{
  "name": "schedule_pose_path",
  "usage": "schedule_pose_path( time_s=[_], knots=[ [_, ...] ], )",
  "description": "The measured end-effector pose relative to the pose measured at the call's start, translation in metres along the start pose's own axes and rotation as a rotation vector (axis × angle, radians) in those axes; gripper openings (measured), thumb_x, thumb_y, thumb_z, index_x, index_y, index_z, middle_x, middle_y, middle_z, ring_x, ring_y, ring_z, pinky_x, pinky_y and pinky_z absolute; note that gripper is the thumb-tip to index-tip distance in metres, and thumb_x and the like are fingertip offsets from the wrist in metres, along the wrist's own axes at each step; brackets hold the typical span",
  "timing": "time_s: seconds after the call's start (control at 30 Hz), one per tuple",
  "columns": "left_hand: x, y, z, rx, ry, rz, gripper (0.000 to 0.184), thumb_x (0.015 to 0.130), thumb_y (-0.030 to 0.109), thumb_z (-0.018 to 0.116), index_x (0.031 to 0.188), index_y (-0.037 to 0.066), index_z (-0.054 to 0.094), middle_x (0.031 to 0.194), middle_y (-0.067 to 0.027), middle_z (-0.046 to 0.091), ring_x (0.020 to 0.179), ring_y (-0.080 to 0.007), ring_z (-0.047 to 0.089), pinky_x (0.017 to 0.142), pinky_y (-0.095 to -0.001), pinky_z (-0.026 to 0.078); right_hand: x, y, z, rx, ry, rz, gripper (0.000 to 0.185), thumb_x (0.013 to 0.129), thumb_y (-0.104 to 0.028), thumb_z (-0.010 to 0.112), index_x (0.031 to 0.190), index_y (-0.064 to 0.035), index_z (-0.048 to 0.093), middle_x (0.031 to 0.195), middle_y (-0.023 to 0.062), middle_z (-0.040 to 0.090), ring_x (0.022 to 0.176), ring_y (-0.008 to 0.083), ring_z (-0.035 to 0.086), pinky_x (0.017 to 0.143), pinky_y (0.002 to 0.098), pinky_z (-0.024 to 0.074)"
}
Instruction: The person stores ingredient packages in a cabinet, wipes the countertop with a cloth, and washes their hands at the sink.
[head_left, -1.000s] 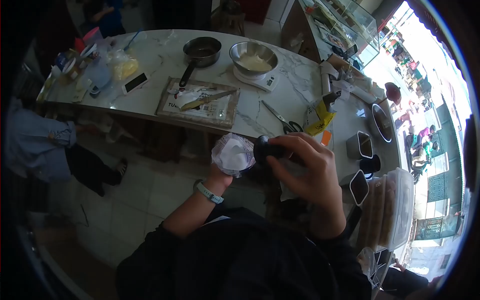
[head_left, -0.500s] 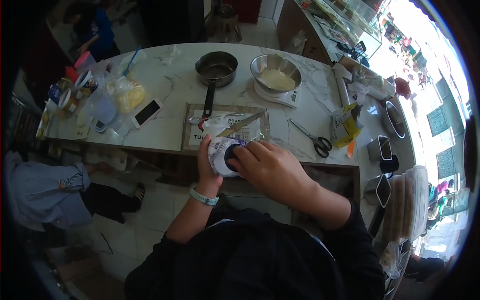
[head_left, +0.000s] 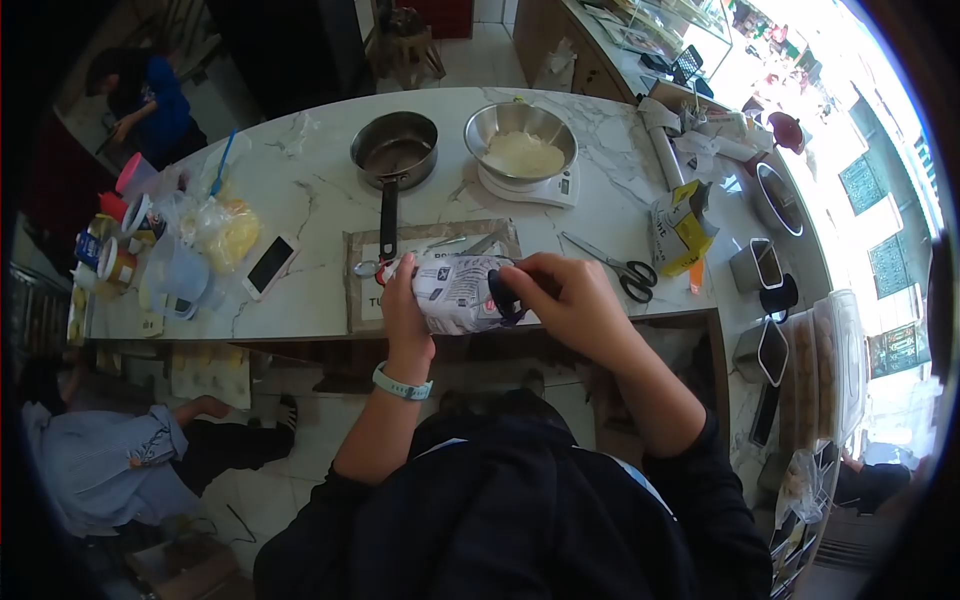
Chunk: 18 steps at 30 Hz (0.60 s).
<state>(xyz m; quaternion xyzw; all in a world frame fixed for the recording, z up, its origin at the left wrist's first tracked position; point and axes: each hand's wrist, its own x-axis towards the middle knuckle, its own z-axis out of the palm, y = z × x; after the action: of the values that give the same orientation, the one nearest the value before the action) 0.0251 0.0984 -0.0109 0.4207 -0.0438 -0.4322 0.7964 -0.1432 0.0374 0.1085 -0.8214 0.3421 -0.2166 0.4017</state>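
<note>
My left hand (head_left: 408,318) is closed around a white packet (head_left: 457,293) with dark print, held above the counter's front edge. At the packet's right end, my right hand (head_left: 570,305) pinches a black rounded piece (head_left: 503,292); whether it is a cap or a scoop I cannot tell. Under and behind the packet lies a printed mat (head_left: 362,290), with a small metal spoon (head_left: 367,268) and part of a knife blade (head_left: 482,243) on it. The packet hides the rest of the knife.
Behind the mat stand a saucepan (head_left: 395,150) and a steel bowl (head_left: 520,140) of pale powder on a white scale (head_left: 545,190). Scissors (head_left: 630,275) and a yellow bag (head_left: 683,230) lie right; a phone (head_left: 271,267) lies left. Two people are at the left.
The packet has turned so its printed side shows, its black-piece end now pointing right. My right hand has shifted right with the black piece. The camera view has shifted slightly.
</note>
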Motion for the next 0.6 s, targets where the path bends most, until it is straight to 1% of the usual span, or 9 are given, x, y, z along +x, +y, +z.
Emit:
schedule_pose_path(
  time_s=[0.03,0.1,0.13,0.17,0.23,0.37,0.43,0.57,0.6],
  knots=[
    [0.000,-0.001,0.008,0.050,0.006,0.011,0.024,0.086,0.030,0.052,0.087,0.006,0.053,0.082,-0.0033,0.056,0.073,-0.0107,0.055,0.066,-0.0245,0.044,0.001,0.007,-0.006,-0.001,0.002,0.000,0.029,0.082,-0.025,0.058,0.081,0.0034,0.062,0.059,0.0105,0.059,0.049,0.0158,0.052,0.050,0.0275,0.0418],
    [0.005,-0.011,0.015,0.046,0.004,0.020,0.024,0.086,0.030,0.052,0.088,0.005,0.053,0.082,-0.0034,0.056,0.073,-0.0108,0.055,0.066,-0.0248,0.044,0.005,0.029,-0.015,0.129,0.075,0.095,0.033,0.083,-0.028,0.058,0.082,0.0041,0.064,0.057,0.0091,0.059,0.048,0.0095,0.047,0.048,0.0248,0.0389],
    [0.007,-0.017,0.018,0.040,0.005,0.028,0.025,0.085,0.030,0.053,0.088,0.005,0.053,0.082,-0.0034,0.056,0.073,-0.0110,0.055,0.067,-0.0252,0.045,0.008,0.039,-0.020,0.172,0.084,0.103,0.033,0.083,-0.029,0.059,0.082,0.0036,0.064,0.056,0.0055,0.057,0.050,0.0065,0.046,0.047,0.0231,0.0373],
    [0.009,-0.021,0.022,0.038,0.008,0.037,0.025,0.085,0.030,0.053,0.088,0.005,0.053,0.082,-0.0034,0.056,0.073,-0.0110,0.055,0.067,-0.0252,0.045,0.011,0.046,-0.026,0.172,0.080,0.095,0.033,0.083,-0.029,0.059,0.082,0.0036,0.064,0.056,0.0055,0.057,0.050,0.0065,0.046,0.047,0.0231,0.0373],
    [0.010,-0.028,0.031,0.017,0.027,-0.015,0.026,0.085,0.031,0.052,0.090,0.005,0.053,0.083,-0.0040,0.057,0.075,-0.0124,0.057,0.068,-0.0266,0.046,0.015,0.055,-0.039,0.247,0.079,0.140,0.030,0.085,-0.026,0.058,0.082,0.0034,0.063,0.060,-0.0016,0.056,0.055,0.0034,0.046,0.050,0.0183,0.0358],
    [0.014,-0.038,0.051,-0.062,0.079,-0.068,0.029,0.085,0.032,0.052,0.094,0.005,0.053,0.086,-0.0047,0.058,0.080,-0.0148,0.058,0.071,-0.0280,0.047,0.029,0.069,-0.068,0.252,0.077,0.124,0.028,0.085,-0.025,0.058,0.082,0.0023,0.063,0.060,-0.0028,0.055,0.055,0.0027,0.045,0.050,0.0175,0.0349],
    [0.021,-0.043,0.056,-0.128,0.075,-0.098,0.032,0.086,0.034,0.051,0.097,0.004,0.053,0.091,-0.0060,0.059,0.084,-0.0171,0.059,0.074,-0.0294,0.048,0.037,0.073,-0.082,0.282,0.061,0.124,0.027,0.085,-0.025,0.058,0.082,0.0012,0.064,0.061,-0.0028,0.055,0.055,0.0015,0.045,0.049,0.0163,0.0335],
    [0.028,-0.051,0.073,-0.128,0.070,-0.081,0.035,0.086,0.035,0.050,0.099,0.003,0.053,0.095,-0.0072,0.060,0.087,-0.0180,0.060,0.075,-0.0303,0.048,0.054,0.087,-0.104,0.312,0.070,0.094,0.028,0.085,-0.027,0.057,0.083,0.0000,0.064,0.060,-0.0032,0.054,0.054,0.0005,0.044,0.048,0.0153,0.0319],
    [0.029,-0.055,0.076,-0.130,0.070,-0.077,0.036,0.086,0.035,0.050,0.100,0.003,0.053,0.096,-0.0077,0.060,0.088,-0.0184,0.060,0.076,-0.0307,0.048,0.057,0.088,-0.108,0.355,0.077,0.087,0.030,0.084,-0.028,0.058,0.082,0.0018,0.064,0.059,-0.0012,0.055,0.054,0.0019,0.045,0.048,0.0174,0.0331]
  ],
)
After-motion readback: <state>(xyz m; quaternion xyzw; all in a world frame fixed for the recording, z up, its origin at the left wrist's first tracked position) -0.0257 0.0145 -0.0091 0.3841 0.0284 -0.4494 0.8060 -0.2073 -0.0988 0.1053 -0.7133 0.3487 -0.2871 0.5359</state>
